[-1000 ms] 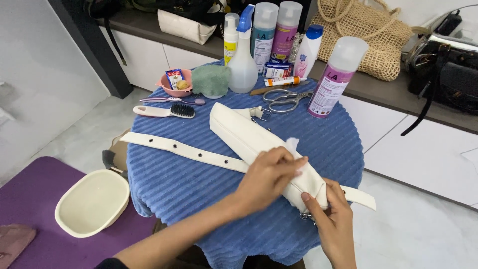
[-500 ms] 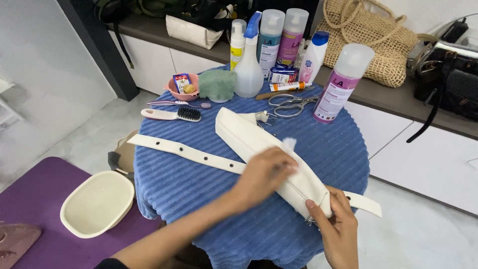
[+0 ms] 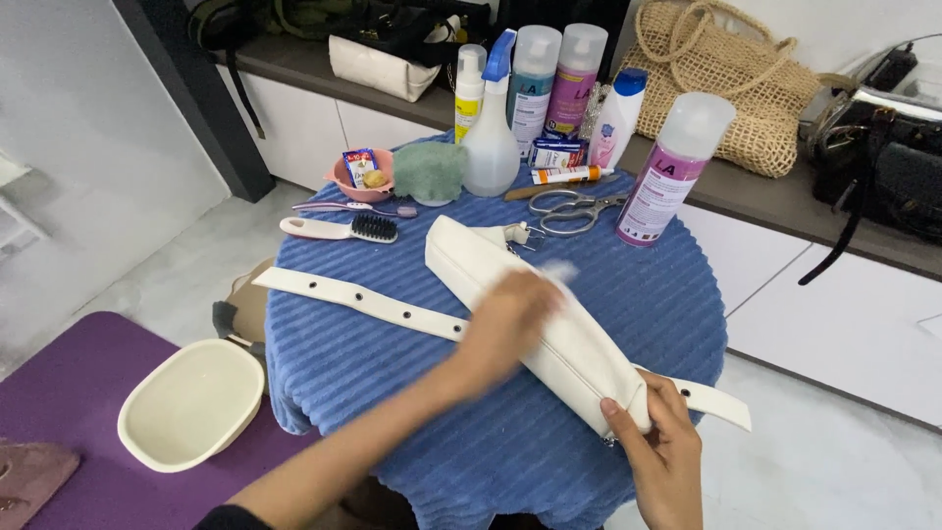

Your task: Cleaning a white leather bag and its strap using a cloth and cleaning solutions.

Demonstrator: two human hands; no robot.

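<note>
Smooth matt cream leather-look bag (image 3: 549, 324), ribbed blue cloth cover (image 3: 392, 363), metal scissors (image 3: 569, 208).

Scissors (image 3: 572, 208), a black-bristled brush (image 3: 340, 230), a spray bottle (image 3: 491, 128) and a pink bowl (image 3: 359, 177) sit behind; a cream basin (image 3: 191, 401) lies below.

Six bottles (image 3: 675, 167) upper centre, two brushes (image 3: 339, 229), one pair of scissors (image 3: 574, 208), one cream basin (image 3: 190, 402).

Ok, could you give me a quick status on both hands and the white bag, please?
Left hand pressing a white wipe on the white bag, blurred. Right hand gripping the bag's near end. Strap lies flat under it; scissors and bottles stand apart.
</note>
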